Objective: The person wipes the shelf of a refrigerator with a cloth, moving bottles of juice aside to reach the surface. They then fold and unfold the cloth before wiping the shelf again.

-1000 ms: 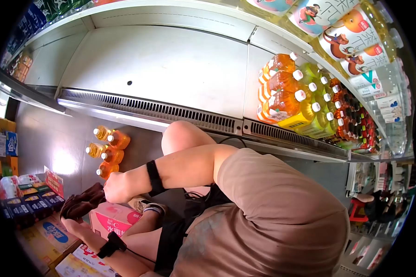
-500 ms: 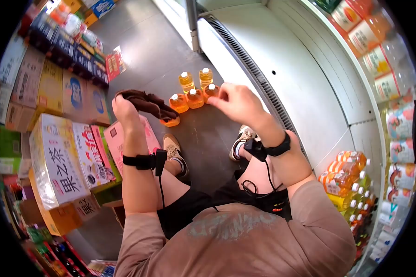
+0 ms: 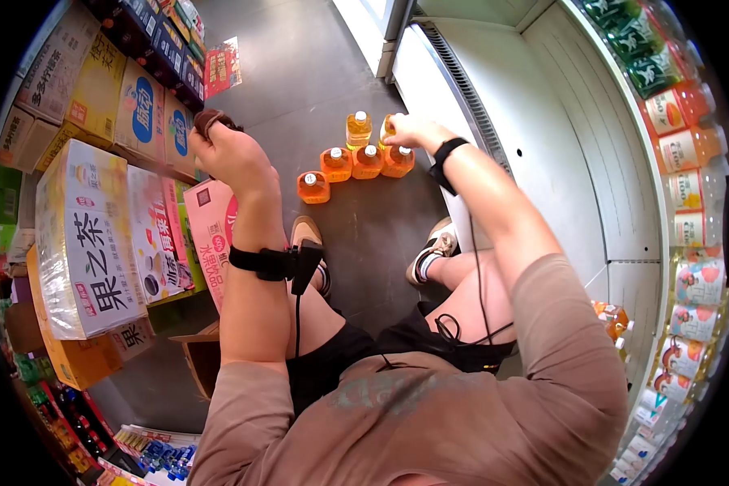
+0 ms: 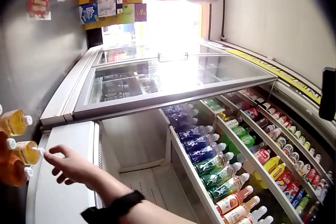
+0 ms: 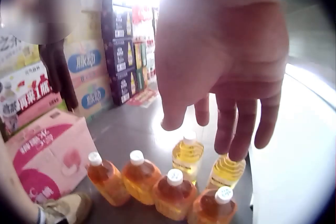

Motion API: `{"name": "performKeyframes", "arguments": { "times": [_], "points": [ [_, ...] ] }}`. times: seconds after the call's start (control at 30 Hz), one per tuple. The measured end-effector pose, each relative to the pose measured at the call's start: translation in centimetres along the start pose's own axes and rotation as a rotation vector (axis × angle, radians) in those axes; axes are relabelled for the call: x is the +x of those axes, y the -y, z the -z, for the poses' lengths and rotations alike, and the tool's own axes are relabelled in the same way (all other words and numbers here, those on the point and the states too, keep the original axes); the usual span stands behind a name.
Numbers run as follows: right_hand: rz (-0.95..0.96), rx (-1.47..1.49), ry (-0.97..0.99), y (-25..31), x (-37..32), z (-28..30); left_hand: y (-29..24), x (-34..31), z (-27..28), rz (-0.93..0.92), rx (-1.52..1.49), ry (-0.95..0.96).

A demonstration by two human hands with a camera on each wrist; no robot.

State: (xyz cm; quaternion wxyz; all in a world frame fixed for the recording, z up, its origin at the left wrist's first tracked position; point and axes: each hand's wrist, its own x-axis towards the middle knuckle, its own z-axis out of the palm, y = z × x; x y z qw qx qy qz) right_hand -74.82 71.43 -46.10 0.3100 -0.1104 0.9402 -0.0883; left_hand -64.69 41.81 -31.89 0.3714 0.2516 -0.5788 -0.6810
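My right hand (image 3: pixel 411 131) reaches over a yellow drink bottle (image 5: pixel 227 172) on the floor. In the right wrist view its fingers hang straight down, fingertips right at the bottle's top. Beside it stands a second yellow bottle (image 3: pixel 359 130). Several orange drink bottles (image 3: pixel 367 162) with white caps stand upright in front of these, one (image 3: pixel 313 188) set a little apart at the left. Raised over the boxes on the left, my left hand (image 3: pixel 233 158) grips a brown cloth (image 5: pixel 58 74), which hangs down in the right wrist view and is mostly hidden in the head view.
A pink carton (image 3: pixel 208 235) stands by my left foot, with stacked drink boxes (image 3: pixel 97 243) behind it. To the right is a low white cooler shelf (image 3: pixel 543 138) with a vent grille (image 3: pixel 466 97) along its edge. Rows of bottles (image 3: pixel 684 154) fill the shelf above.
The view has swung from the cooler to the floor. My right hand has moved away from me, from the orange bottles to a yellow one. My left hand has lifted the cloth from over an orange bottle.
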Motion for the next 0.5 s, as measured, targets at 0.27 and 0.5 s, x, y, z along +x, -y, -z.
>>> {"name": "performKeyframes", "arguments": {
  "times": [0.27,0.5],
  "points": [
    [-0.106,-0.024,-0.044,4.0,4.1,-7.5,-1.8,-1.3,-0.5,0.182,-0.038,0.091],
    [-0.131,0.001,-0.049,1.4,9.3,-9.9,-0.7,-1.1,-2.6,0.051,-0.247,0.059]
  ]
}}
